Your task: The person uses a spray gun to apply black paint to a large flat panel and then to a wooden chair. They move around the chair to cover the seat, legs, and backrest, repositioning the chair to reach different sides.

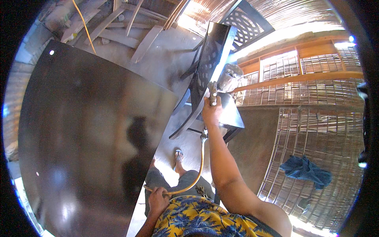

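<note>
Head view, looking down.

Right hand (212,112) just off centre toward 2 o'clock, bare arm running up to it from 5 o'clock. Fingers wrapped round a metal spray gun (213,87); grip closed, finger detail small. Gun lies toward 1 o'clock of centre, its body above the fist. Metal coupling (204,135) shows below the wrist, joined to a tan hose (202,162). Hose drops, then curves toward 7 o'clock across the lap.

Left hand (158,200) between 6 and 7 o'clock, by the thigh. Fingers curled on the hose, little opening visible; thumb side hard to make out.

Dark glossy chair (203,65) at 12 to 1 o'clock, lattice-patterned, its long edge rail running beside the gun. Gun and rail overlap in this view; contact cannot be told. Strong glare on the chair's flat part, right of the hand.

At 1 o'clock, farther out, a second dark lattice piece (248,25). Clear plastic bundle (231,77) toward 1:30.

Broad dark glossy panel (79,126) fills 9 o'clock, a dark human-shaped reflection on it. Wood planks (147,44) and a yellow cord (83,25) near 11. Blue cloth (306,172) at 4, against a slatted wall (312,138). Sandalled foot (178,157) between 6 and 7.
</note>
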The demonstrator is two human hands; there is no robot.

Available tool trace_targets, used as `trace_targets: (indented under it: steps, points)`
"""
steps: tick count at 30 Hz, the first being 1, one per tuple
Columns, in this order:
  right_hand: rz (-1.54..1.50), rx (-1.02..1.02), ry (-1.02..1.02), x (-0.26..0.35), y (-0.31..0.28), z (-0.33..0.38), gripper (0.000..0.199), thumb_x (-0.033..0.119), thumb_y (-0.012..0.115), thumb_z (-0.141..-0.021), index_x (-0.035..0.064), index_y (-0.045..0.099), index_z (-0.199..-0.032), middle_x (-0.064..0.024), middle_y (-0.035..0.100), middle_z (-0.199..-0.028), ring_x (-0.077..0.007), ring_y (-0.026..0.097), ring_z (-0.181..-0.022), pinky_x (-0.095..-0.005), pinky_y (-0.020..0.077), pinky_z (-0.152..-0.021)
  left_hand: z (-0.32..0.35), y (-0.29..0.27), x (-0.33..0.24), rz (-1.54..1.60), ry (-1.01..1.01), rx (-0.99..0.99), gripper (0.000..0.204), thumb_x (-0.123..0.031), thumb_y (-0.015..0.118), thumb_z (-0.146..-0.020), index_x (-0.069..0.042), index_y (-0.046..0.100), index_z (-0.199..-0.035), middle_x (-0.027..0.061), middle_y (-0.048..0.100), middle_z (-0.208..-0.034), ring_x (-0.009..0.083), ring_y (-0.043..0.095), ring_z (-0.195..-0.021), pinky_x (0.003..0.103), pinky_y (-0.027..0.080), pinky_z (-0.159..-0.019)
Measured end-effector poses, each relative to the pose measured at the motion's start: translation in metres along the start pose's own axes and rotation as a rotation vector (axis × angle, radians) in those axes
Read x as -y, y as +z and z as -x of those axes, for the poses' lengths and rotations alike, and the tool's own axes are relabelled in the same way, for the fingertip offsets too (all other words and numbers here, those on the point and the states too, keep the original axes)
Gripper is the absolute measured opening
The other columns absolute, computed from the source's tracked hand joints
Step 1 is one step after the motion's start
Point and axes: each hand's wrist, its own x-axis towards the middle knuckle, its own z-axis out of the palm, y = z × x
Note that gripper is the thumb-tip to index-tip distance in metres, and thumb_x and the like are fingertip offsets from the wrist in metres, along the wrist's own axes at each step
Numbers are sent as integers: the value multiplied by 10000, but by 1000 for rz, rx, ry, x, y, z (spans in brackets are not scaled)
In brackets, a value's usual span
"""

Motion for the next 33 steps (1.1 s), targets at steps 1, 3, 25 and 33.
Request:
trace_targets:
  steps: [1,3,25,33]
  points:
    - [-8,27,21,-8,2,9,343,238,798,-916,27,554,-1032,-298,670,-789,-572,656,-797,-612,508,-689,1,0,1,-4,-1,-14,232,-118,802,-778,-72,717,-989,163,680,-1018,406,667,-1023,501,532,-932]
    - [-20,73,65,-24,6,25,332,232,796,-918,35,544,-1009,-294,666,-780,-570,658,-795,-611,509,-690,0,1,5,2,19,-19,214,-99,785,-777,-76,712,-977,159,673,-1008,406,662,-1021,499,530,-937]
    - [-221,154,527,-169,-63,144,361,324,808,-937,-13,688,-986,-139,702,-765,-295,659,-717,-429,531,-692,-9,17,20,-422,221,67,219,11,699,-781,-42,686,-993,192,667,-1054,419,643,-1055,514,522,-919]
    - [-174,-98,596,-231,-111,132,408,348,801,-925,-29,681,-1023,-289,720,-899,-518,690,-882,-544,542,-782,-16,56,1,-521,244,105,250,-120,795,-824,-37,696,-1037,193,681,-1079,417,645,-1063,501,520,-941]
